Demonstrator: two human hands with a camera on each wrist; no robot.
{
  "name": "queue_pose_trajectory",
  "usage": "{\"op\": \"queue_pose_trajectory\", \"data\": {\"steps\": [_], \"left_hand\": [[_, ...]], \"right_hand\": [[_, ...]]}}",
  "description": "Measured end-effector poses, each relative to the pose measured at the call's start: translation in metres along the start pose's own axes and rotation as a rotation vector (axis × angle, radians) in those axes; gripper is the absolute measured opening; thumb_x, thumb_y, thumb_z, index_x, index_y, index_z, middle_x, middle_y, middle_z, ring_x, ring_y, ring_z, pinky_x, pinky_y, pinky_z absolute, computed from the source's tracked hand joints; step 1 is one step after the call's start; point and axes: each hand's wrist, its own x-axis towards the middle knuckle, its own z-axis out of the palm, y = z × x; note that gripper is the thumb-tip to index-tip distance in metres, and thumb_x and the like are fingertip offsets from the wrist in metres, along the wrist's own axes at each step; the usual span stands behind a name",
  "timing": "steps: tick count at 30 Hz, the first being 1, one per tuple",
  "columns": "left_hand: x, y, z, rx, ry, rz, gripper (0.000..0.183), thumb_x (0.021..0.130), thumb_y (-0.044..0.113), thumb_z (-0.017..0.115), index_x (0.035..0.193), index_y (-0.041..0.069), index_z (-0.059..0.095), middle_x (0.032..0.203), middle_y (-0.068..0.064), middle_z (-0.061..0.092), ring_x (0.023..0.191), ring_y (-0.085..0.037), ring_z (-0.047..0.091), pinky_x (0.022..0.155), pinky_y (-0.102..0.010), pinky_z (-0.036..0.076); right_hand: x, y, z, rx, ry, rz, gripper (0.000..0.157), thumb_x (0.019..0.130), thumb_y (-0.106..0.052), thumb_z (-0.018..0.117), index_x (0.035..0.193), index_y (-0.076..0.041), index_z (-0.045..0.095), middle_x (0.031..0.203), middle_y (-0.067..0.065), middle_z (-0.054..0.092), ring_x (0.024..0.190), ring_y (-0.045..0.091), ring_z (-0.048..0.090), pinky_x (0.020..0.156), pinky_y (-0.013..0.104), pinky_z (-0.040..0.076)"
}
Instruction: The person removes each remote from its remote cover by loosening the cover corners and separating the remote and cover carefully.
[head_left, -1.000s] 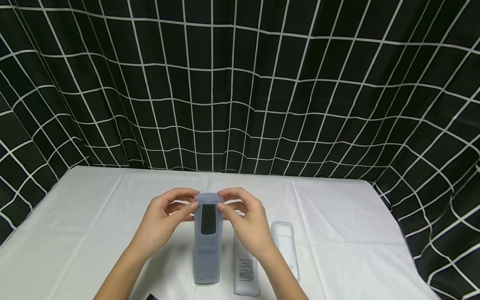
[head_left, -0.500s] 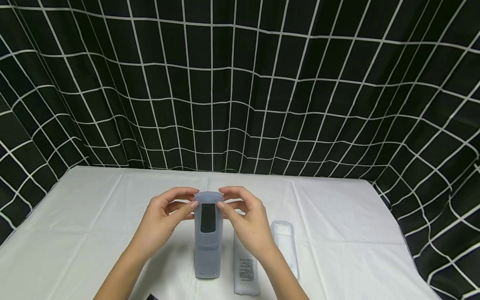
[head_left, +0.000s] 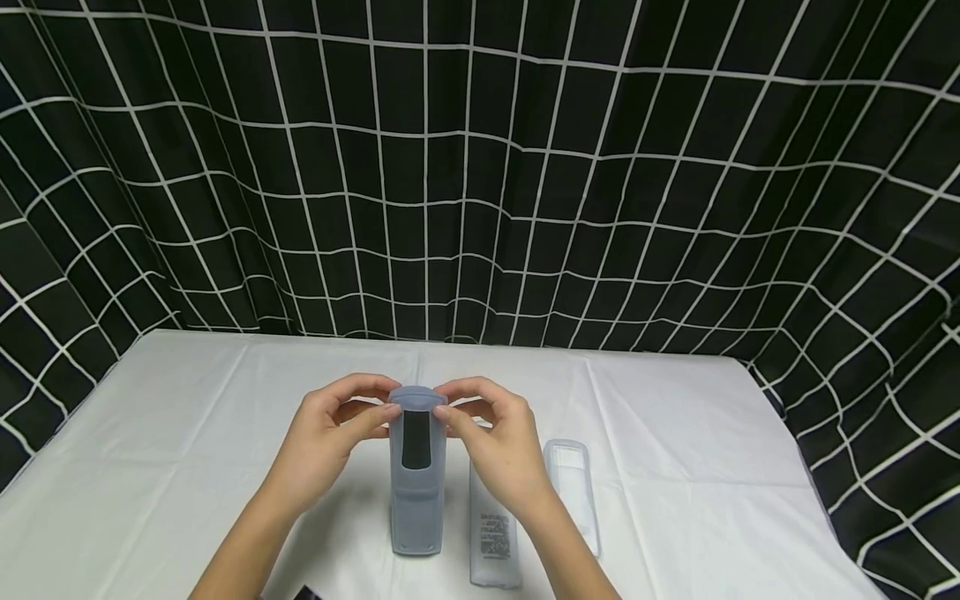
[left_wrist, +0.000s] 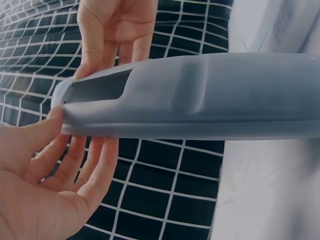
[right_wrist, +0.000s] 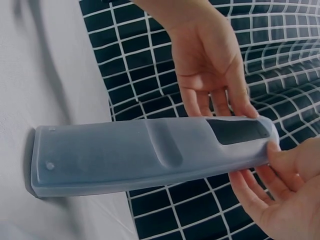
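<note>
A remote control in a blue-grey silicone cover (head_left: pixel 416 508) is held roughly upright over the table, with a dark rectangular window near its top. In the right wrist view the lower end of the cover (right_wrist: pixel 90 160) meets or nearly meets the cloth; I cannot tell which. My left hand (head_left: pixel 315 454) pinches the top left edge, thumb on the front and fingers behind. Opposite it, my right hand (head_left: pixel 506 454) pinches the top right edge the same way. Both wrist views show the thumbs beside the window and the fingers partly hidden behind the cover.
Right of the held remote lies a translucent sleeve (head_left: pixel 491 500) with printed text and a code, partly behind my right hand. Farther right is a clear frosted cover (head_left: pixel 573 483). A white cloth (head_left: pixel 675 433) covers the table, and a black gridded curtain (head_left: pixel 480 167) hangs behind.
The remote's lower end has shifted slightly away from me, and its top now tips a little toward the camera. Both hands keep almost the same place and grip.
</note>
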Motion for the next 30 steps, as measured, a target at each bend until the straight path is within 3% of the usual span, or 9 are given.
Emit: {"op": "queue_pose_trajectory", "data": {"steps": [10, 18, 30], "left_hand": [[0.0, 0.002, -0.002, 0.002, -0.019, 0.025, 0.02, 0.1, 0.003, 0.07, 0.116, -0.008, 0.072, 0.112, -0.017, 0.071, 0.092, -0.012, 0.073, 0.087, -0.033, 0.064], [-0.001, 0.002, -0.005, -0.022, -0.023, 0.056, 0.017, 0.099, 0.0, 0.069, 0.111, -0.011, 0.074, 0.108, -0.019, 0.075, 0.092, -0.013, 0.075, 0.086, -0.035, 0.065], [0.0, 0.005, -0.008, -0.042, -0.05, 0.047, 0.016, 0.099, -0.002, 0.068, 0.108, -0.015, 0.073, 0.105, -0.022, 0.076, 0.093, -0.013, 0.075, 0.084, -0.036, 0.065]], "right_hand": [[-0.001, -0.001, 0.0, 0.021, 0.007, 0.003, 0.011, 0.091, 0.01, 0.073, 0.099, 0.002, 0.076, 0.106, 0.016, 0.076, 0.093, 0.033, 0.073, 0.079, 0.031, 0.065], [-0.003, -0.005, 0.0, 0.024, 0.001, -0.003, 0.006, 0.092, 0.009, 0.074, 0.095, 0.005, 0.075, 0.1, 0.016, 0.076, 0.092, 0.018, 0.073, 0.078, 0.03, 0.065], [-0.004, -0.012, 0.0, 0.07, -0.018, 0.035, 0.004, 0.093, 0.01, 0.071, 0.094, 0.007, 0.073, 0.094, 0.017, 0.074, 0.089, 0.019, 0.072, 0.075, 0.033, 0.066]]}}
